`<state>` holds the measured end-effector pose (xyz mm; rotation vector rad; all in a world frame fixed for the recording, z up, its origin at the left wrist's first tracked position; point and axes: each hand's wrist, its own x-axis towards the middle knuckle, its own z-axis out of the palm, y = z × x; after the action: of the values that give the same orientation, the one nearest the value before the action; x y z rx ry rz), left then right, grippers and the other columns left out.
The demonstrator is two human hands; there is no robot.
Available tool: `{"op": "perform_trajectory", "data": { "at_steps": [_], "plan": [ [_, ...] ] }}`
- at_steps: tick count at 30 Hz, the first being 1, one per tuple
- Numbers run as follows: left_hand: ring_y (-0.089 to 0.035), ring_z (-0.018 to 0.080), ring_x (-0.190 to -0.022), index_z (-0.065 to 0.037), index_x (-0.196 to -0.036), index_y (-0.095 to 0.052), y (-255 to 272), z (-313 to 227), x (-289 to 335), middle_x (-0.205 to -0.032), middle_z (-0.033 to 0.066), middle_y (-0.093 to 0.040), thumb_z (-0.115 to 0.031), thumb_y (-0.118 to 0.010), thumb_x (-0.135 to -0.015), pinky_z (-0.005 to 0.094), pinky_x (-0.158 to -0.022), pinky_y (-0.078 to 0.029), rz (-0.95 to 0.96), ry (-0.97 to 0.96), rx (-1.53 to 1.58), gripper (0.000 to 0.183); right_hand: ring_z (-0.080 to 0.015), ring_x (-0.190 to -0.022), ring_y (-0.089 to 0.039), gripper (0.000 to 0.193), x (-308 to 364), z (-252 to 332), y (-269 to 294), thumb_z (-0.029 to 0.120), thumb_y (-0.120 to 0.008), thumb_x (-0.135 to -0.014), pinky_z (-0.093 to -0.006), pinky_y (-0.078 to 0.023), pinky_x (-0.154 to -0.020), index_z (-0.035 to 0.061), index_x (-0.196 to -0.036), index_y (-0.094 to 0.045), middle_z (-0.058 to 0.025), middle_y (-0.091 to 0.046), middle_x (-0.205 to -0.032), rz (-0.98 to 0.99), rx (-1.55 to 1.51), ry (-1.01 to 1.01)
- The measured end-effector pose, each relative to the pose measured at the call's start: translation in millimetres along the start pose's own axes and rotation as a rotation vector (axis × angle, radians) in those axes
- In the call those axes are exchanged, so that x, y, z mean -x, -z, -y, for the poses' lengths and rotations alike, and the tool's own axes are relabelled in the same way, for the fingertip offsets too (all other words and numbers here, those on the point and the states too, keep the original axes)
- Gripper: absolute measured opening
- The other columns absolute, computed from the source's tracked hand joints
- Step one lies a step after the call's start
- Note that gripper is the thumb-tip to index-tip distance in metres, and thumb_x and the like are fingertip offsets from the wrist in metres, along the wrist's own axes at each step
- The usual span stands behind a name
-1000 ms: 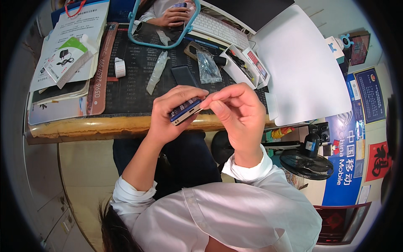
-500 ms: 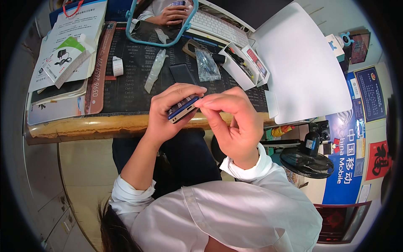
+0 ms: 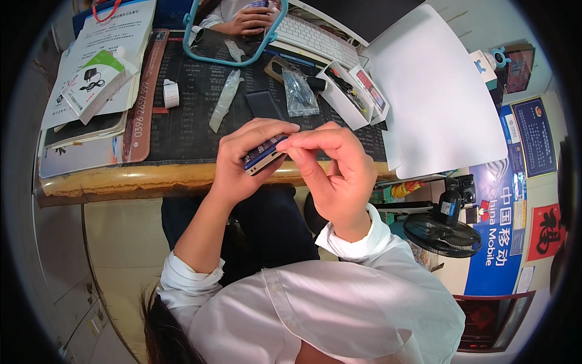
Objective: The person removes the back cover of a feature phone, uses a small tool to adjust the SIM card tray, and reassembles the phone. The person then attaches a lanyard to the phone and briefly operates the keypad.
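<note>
Left grip [image 3: 237,156] curled round; right grip [image 3: 341,173] in a pinch.

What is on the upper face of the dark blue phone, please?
On the phone, small keys with pale marks show. The fingers of the left hand cover the far part, and those of the right hand hide one corner; what lies beneath them cannot be seen.

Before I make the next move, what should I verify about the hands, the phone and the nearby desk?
1. Left hand gripping phone: ok.
2. Right hand at the phone's end: ok, thumb and finger pinched there.
3. Anything in that pinch: cannot tell, too small.
4. Phone's screen visible: not ok, it does not show.
5. Bag apart from both hands: ok, beyond them on the desk.
6. White box open: ok.
</note>
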<state>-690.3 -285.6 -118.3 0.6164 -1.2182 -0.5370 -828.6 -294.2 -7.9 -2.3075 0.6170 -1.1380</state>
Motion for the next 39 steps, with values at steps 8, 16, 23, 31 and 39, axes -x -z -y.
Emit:
{"op": "perform_trajectory", "data": {
  "at_steps": [8,16,23,31,39],
  "plan": [
    [-0.070,0.0297,-0.102,-0.003,-0.111,-0.073,-1.2,-2.3,-1.3,-0.108,0.0114,-0.074,0.006,-0.075,-0.067,0.0384,-0.093,-0.053,0.003,-0.022,0.009,0.045,-0.0211,-0.071,-0.059,0.013,-7.2,-3.1,4.4,-0.002,-0.076,-0.084,-0.0305,-0.048,-0.065,0.0058,-0.094,-0.071,-0.0049,-0.066,-0.082,0.113,0.022,0.067],
    [-0.070,0.0307,-0.099,0.000,-0.110,-0.073,-3.1,1.3,0.0,-0.105,0.0132,-0.074,-0.002,-0.080,-0.069,0.0388,-0.091,-0.053,0.018,-0.061,0.048,0.042,-0.0225,-0.078,-0.059,0.017,-37.0,5.0,23.4,0.005,-0.073,-0.076,-0.0344,-0.046,-0.069,0.0070,-0.091,-0.066,-0.0025,-0.065,-0.086,0.480,0.181,0.421],
    [-0.070,0.0276,-0.095,0.000,-0.112,-0.072,-0.1,0.3,1.5,-0.104,0.0124,-0.074,0.001,-0.080,-0.073,0.0359,-0.090,-0.053,0.012,-0.006,0.057,0.040,-0.0239,-0.079,-0.061,0.020,-55.0,16.1,29.9,0.008,-0.072,-0.076,-0.0362,-0.049,-0.072,0.0023,-0.096,-0.069,-0.0062,-0.070,-0.091,0.580,0.364,0.668],
    [-0.070,0.0197,-0.094,-0.005,-0.114,-0.074,-0.2,-10.6,-1.2,-0.101,0.0088,-0.074,0.008,-0.074,-0.079,0.0298,-0.086,-0.053,-0.092,0.073,0.003,0.037,-0.0206,-0.076,-0.061,0.012,-47.6,12.8,40.2,0.007,-0.073,-0.087,-0.0297,-0.048,-0.068,0.0051,-0.097,-0.066,-0.0085,-0.075,-0.090,0.259,0.195,0.465],
    [-0.070,0.0226,-0.097,-0.003,-0.113,-0.073,-0.2,-6.8,-1.2,-0.105,0.0103,-0.074,0.009,-0.074,-0.076,0.0320,-0.088,-0.054,-0.083,0.031,0.040,0.039,-0.0207,-0.076,-0.061,0.017,-41.2,-1.6,29.4,0.000,-0.077,-0.081,-0.0302,-0.051,-0.069,0.0046,-0.095,-0.071,-0.0041,-0.075,-0.094,0.264,0.060,0.377]
  ]
}}
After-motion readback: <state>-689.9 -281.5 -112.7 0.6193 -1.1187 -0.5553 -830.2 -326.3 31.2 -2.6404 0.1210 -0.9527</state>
